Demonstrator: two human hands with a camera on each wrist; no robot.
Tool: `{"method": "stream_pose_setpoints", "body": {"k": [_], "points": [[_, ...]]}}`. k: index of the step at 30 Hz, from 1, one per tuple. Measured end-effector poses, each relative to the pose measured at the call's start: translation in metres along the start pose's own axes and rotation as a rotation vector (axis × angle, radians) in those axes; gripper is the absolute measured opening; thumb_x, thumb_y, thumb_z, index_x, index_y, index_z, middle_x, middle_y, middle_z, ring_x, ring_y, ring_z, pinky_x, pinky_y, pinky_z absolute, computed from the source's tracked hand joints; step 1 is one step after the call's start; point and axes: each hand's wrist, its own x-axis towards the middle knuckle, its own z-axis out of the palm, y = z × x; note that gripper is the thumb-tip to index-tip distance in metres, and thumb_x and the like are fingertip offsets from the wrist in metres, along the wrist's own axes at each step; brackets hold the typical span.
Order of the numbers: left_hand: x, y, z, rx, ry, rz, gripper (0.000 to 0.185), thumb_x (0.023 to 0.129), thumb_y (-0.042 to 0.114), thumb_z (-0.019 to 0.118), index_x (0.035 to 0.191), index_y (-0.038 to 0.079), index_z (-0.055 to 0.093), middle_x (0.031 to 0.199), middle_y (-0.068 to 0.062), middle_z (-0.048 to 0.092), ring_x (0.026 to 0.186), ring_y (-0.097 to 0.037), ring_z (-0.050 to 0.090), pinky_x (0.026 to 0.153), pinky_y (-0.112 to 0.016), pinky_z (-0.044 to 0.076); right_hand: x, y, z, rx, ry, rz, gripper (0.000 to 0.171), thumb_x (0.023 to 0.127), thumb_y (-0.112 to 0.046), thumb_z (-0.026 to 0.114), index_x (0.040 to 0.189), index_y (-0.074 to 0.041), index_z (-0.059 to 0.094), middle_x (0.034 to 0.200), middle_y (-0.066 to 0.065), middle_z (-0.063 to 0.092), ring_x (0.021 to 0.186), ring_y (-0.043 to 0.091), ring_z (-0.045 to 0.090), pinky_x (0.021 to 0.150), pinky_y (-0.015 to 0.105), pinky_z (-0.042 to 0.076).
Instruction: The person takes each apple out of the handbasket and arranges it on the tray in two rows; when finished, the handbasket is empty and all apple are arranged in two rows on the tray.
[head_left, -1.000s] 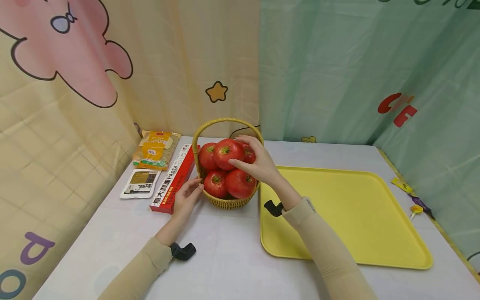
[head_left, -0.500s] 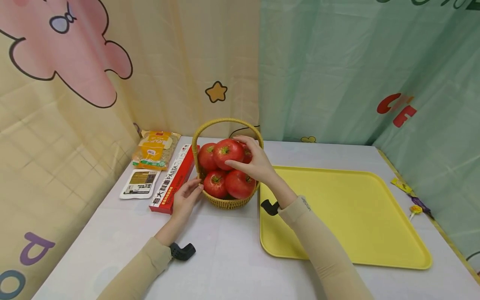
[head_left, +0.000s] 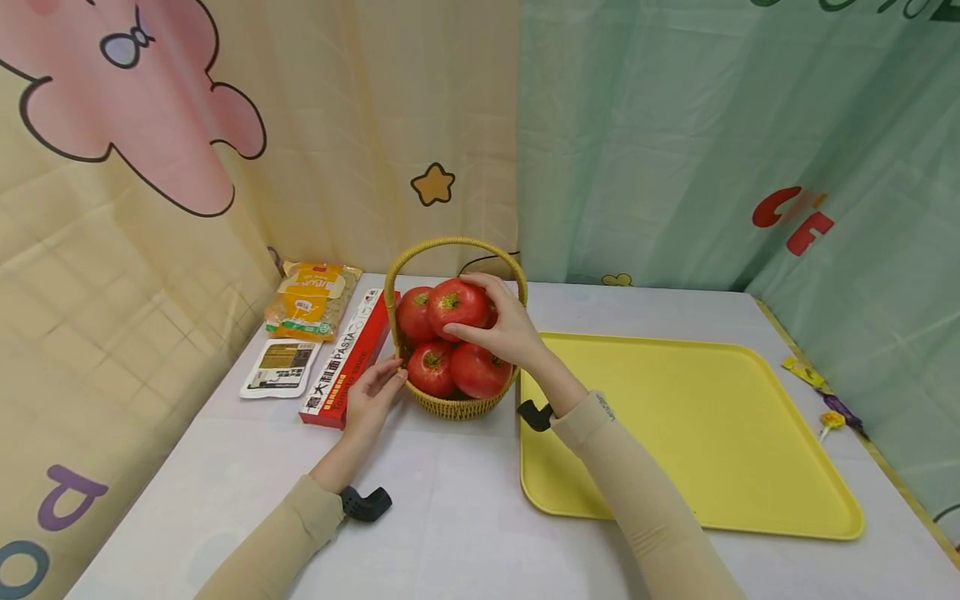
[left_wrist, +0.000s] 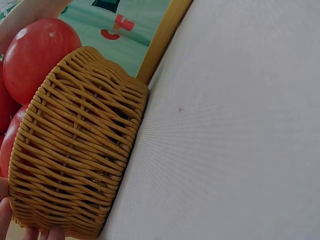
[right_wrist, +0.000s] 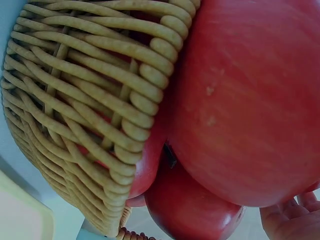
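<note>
A woven basket (head_left: 454,408) with a tall arched handle stands on the table, piled with red apples. My left hand (head_left: 370,403) holds the left side of its rim; in the left wrist view fingertips (left_wrist: 55,233) show against the wicker. On top of the pile, my right hand (head_left: 512,330) grips the uppermost apple (head_left: 453,302), thumb at the front and fingers over the back. Below it sit two more apples, the left one (head_left: 431,367) and the right one (head_left: 482,370). The right hand partly hides an apple behind.
Left of the basket lie a red-and-white pasta box (head_left: 341,367), a flat white packet (head_left: 281,368) and an orange-labelled bag (head_left: 311,300). A yellow tray (head_left: 697,425) lies to the right. Past it are a lollipop (head_left: 832,421) and wrapped sweets (head_left: 806,372).
My right hand has shifted slightly left across the top apple, its thumb now further over the apple's lower front. The left hand and the basket stay in place.
</note>
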Motion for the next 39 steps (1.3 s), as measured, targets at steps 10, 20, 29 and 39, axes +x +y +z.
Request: {"method": "stream_pose_setpoints", "body": {"k": [10, 20, 29, 39], "points": [[-0.001, 0.001, 0.000, 0.002, 0.003, -0.004, 0.031, 0.090, 0.002, 0.059, 0.120, -0.006, 0.056, 0.130, -0.013, 0.053, 0.106, -0.005, 0.056, 0.086, -0.020, 0.051, 0.001, 0.000, 0.002, -0.004, -0.006, -0.013, 0.070, 0.075, -0.034, 0.079, 0.134, -0.022, 0.044, 0.132, -0.006, 0.046, 0.116, 0.014, 0.046, 0.093, 0.040, 0.047], [-0.001, 0.002, 0.000, 0.016, -0.003, -0.014, 0.031, 0.090, 0.004, 0.061, 0.120, -0.005, 0.057, 0.130, -0.011, 0.052, 0.107, -0.007, 0.056, 0.086, -0.020, 0.050, 0.003, 0.002, 0.006, -0.057, -0.008, -0.007, 0.077, 0.072, -0.042, 0.079, 0.137, -0.023, 0.041, 0.132, -0.008, 0.046, 0.114, 0.013, 0.048, 0.090, 0.039, 0.049], [-0.001, 0.002, -0.001, 0.011, -0.005, -0.011, 0.032, 0.091, 0.004, 0.060, 0.121, -0.005, 0.056, 0.131, -0.011, 0.052, 0.109, -0.007, 0.055, 0.086, -0.020, 0.050, 0.004, 0.003, 0.008, -0.088, -0.019, -0.021, 0.079, 0.071, -0.033, 0.082, 0.137, -0.024, 0.039, 0.132, -0.006, 0.045, 0.115, 0.014, 0.047, 0.090, 0.041, 0.049], [0.000, 0.001, -0.001, 0.009, -0.002, -0.015, 0.031, 0.091, 0.004, 0.060, 0.121, -0.005, 0.056, 0.130, -0.012, 0.053, 0.107, -0.007, 0.056, 0.086, -0.021, 0.051, 0.005, 0.003, 0.010, -0.111, -0.025, -0.012, 0.083, 0.070, -0.032, 0.083, 0.139, -0.021, 0.037, 0.133, -0.004, 0.043, 0.117, 0.014, 0.045, 0.092, 0.042, 0.048]]}}
